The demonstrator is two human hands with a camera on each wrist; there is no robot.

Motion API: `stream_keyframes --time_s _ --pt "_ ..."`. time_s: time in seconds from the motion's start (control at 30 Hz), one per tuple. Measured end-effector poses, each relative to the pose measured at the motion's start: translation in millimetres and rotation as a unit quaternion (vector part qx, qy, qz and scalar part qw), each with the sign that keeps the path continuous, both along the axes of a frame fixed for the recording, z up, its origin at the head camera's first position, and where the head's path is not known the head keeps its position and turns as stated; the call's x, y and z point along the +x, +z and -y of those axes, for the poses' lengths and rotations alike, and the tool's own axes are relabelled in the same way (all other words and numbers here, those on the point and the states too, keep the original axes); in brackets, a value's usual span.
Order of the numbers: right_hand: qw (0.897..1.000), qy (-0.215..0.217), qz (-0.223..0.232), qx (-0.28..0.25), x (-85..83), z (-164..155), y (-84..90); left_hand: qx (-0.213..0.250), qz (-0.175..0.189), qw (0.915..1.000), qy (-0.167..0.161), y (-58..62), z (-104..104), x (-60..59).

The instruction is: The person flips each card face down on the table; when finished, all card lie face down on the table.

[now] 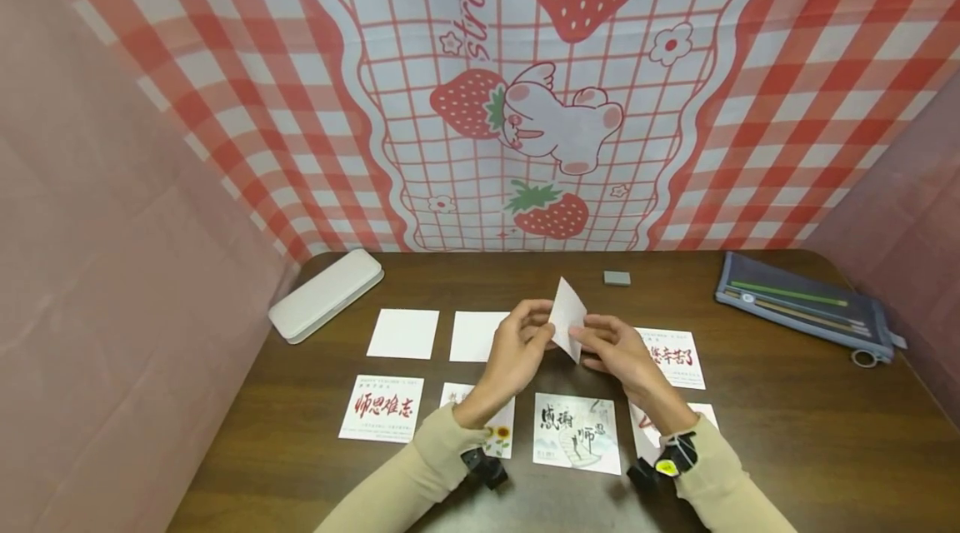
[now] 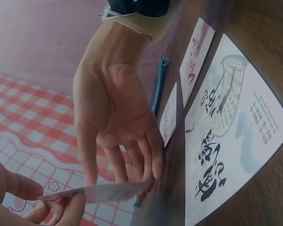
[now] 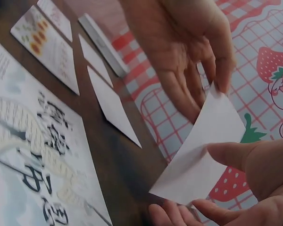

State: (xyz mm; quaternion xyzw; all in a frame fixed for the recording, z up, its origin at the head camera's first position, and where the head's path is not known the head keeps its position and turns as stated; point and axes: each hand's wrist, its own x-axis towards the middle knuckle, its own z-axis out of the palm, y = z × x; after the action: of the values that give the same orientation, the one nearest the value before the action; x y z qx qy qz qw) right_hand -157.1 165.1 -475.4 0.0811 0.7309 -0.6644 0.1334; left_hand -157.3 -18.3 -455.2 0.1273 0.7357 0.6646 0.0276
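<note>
Both hands hold one small white card (image 1: 567, 316) tilted on edge above the middle of the dark wooden table (image 1: 787, 433). My left hand (image 1: 520, 343) pinches its left corner between thumb and fingers, seen close in the left wrist view (image 2: 19, 200). My right hand (image 1: 609, 346) pinches the lower right edge, thumb on top and fingers beneath (image 3: 247, 181). The card's visible face (image 3: 205, 150) is blank. Below the hands lies a printed card with black brush writing (image 1: 576, 431).
Two blank white cards (image 1: 403, 333) (image 1: 476, 336) and several printed cards (image 1: 382, 408) (image 1: 672, 356) lie in rows. A white case (image 1: 326, 294) sits at the back left, a grey eraser (image 1: 617, 277) at the back, and a blue pencil pouch (image 1: 806, 306) at the right. Cloth walls enclose the table.
</note>
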Motion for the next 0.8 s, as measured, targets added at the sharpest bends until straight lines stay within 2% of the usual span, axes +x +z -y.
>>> stream_keyframes --time_s 0.23,0.37,0.6,0.8 --pt "0.999 -0.033 -0.025 0.027 -4.6 -9 0.1 -0.002 -0.002 0.9999 0.012 -1.4 7 -3.3" --pt "0.997 -0.036 -0.041 0.052 -6.1 -15 1.8 -0.010 -0.006 0.9997 0.019 -3.3 11 -4.7" --pt "0.995 -0.030 -0.060 0.077 -5.3 -25 2.9 -0.068 -0.020 0.9961 0.053 -8.2 15 -8.1" --pt "0.994 -0.029 -0.067 0.086 -6.5 -30 1.2 -0.119 -0.021 0.9915 0.049 -10.1 18 -10.6"
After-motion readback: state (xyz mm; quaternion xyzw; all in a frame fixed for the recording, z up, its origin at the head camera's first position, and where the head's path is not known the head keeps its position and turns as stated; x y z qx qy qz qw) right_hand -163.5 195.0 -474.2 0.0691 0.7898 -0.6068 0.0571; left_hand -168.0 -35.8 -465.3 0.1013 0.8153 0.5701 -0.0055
